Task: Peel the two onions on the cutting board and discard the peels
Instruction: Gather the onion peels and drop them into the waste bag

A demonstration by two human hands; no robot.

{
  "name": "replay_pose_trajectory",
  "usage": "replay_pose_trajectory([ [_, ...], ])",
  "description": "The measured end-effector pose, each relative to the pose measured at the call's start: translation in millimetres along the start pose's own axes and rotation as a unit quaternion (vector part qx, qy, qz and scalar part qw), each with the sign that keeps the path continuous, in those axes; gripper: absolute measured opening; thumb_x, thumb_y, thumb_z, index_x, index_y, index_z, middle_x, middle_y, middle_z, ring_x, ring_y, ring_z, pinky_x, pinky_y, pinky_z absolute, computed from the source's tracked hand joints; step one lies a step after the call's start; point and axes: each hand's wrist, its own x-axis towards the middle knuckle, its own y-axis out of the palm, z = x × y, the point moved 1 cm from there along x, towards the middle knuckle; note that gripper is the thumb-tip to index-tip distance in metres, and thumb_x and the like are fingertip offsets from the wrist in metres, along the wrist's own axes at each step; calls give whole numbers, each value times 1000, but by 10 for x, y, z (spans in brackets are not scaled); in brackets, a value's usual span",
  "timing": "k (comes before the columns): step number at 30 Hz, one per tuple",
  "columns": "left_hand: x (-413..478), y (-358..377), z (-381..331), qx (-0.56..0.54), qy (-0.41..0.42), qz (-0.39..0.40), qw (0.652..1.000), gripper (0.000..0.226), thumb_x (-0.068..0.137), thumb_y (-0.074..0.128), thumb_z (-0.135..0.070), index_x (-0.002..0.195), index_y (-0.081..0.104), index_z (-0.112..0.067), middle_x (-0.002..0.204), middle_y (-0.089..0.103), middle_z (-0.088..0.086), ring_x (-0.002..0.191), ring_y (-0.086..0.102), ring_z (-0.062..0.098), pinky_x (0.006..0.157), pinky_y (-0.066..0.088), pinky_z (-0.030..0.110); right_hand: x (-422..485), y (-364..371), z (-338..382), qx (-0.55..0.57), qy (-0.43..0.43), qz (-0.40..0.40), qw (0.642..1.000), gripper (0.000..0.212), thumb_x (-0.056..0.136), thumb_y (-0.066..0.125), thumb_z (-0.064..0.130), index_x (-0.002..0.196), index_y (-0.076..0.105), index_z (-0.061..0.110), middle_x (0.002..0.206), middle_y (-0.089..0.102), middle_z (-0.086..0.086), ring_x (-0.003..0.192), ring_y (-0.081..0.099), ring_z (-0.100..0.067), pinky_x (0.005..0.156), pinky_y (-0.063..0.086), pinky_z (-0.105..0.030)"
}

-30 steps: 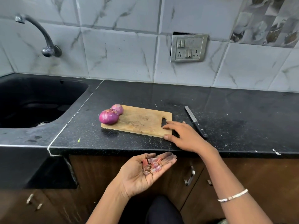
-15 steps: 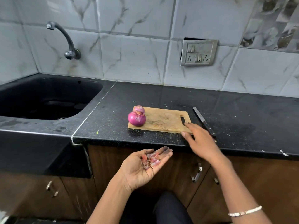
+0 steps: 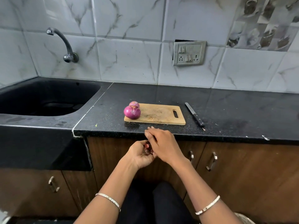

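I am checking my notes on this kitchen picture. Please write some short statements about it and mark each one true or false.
1. Both onions sit at the left end of the cutting board. True.
2. The knife lies on the board. False: it lies on the counter, right of the board.
3. The left hand holds onion peels. True.
4. The right hand grips an onion. False: it is over the left hand, at the peels.
5. The sink is right of the board. False: it is to the left.
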Motion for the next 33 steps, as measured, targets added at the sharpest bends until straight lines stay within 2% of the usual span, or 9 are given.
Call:
replay_pose_trajectory([
  [3, -9, 4, 72, 3, -5, -9, 1000, 37, 104, 37, -14, 108, 65, 9, 93, 70, 25, 74, 73, 36, 64, 61, 46, -282, -136, 17, 120, 39, -110, 986, 17, 96, 68, 33, 92, 80, 21, 85, 76, 12, 83, 68, -3, 73, 50, -18],
  [6, -29, 122, 265, 16, -39, 13, 999, 41, 102, 35, -8, 98, 65, 20, 93, 70, 33, 73, 74, 42, 80, 60, 52, -569, -270, -170, 246, 139, -252, 926, 5, 83, 82, 21, 83, 77, 20, 83, 72, 7, 80, 68, -5, 72, 50, -13],
  [10, 15, 415, 662, 43, -81, 39, 995, 43, 103, 34, -9, 111, 62, 22, 106, 66, 41, 101, 65, 47, 106, 42, 51, -858, -325, -598, 426, 301, -361, 773, 9, 86, 77, 11, 89, 75, 18, 91, 74, -5, 91, 72, -20, 78, 57, -33],
  [14, 281, 725, 1231, 76, -117, 44, 989, 42, 103, 35, -9, 119, 61, 19, 119, 64, 38, 112, 61, 44, 107, 43, 50, -1170, -408, -1120, 550, 388, -426, 605, 17, 97, 58, 5, 96, 75, 10, 107, 74, -14, 107, 69, -25, 97, 54, -35],
  [16, 480, 874, 1603, 96, -140, 37, 985, 42, 102, 35, -10, 119, 63, 17, 121, 65, 34, 109, 65, 42, 104, 49, 48, -1351, -475, -1359, 581, 404, -447, 547, 23, 100, 51, 3, 96, 73, 7, 100, 76, -12, 99, 71, -22, 92, 55, -32],
  [19, 856, 1051, 2255, 120, -178, 47, 976, 44, 103, 34, -14, 111, 68, 12, 110, 71, 29, 90, 75, 39, 82, 60, 47, -1620, -638, -1733, 587, 416, -497, 485, 27, 103, 46, 4, 92, 70, 6, 78, 75, -4, 76, 72, -15, 71, 56, -27],
  [24, 1432, 1276, 3430, 123, -229, 45, 965, 46, 102, 30, -14, 102, 67, 11, 95, 73, 30, 79, 76, 37, 67, 63, 42, -2173, -864, -2693, 539, 465, -572, 407, 28, 104, 44, 6, 92, 69, 4, 85, 70, -11, 79, 67, -24, 72, 57, -33],
  [30, 2015, 1275, 4398, 202, -246, 5, 948, 43, 105, 28, -12, 94, 66, 4, 86, 74, 21, 88, 68, 32, 84, 57, 38, -2783, -937, -3580, 512, 539, -577, 339, 29, 103, 47, 11, 89, 71, 4, 81, 73, -11, 71, 69, -24, 61, 57, -31],
  [33, 2199, 1180, 4690, 254, -265, -14, 930, 44, 107, 29, -16, 94, 68, -1, 78, 75, 14, 96, 68, 29, 83, 56, 32, -2983, -885, -3883, 504, 581, -562, 303, 33, 105, 40, 12, 112, 69, -2, 109, 70, -18, 88, 68, -29, 83, 58, -39],
])
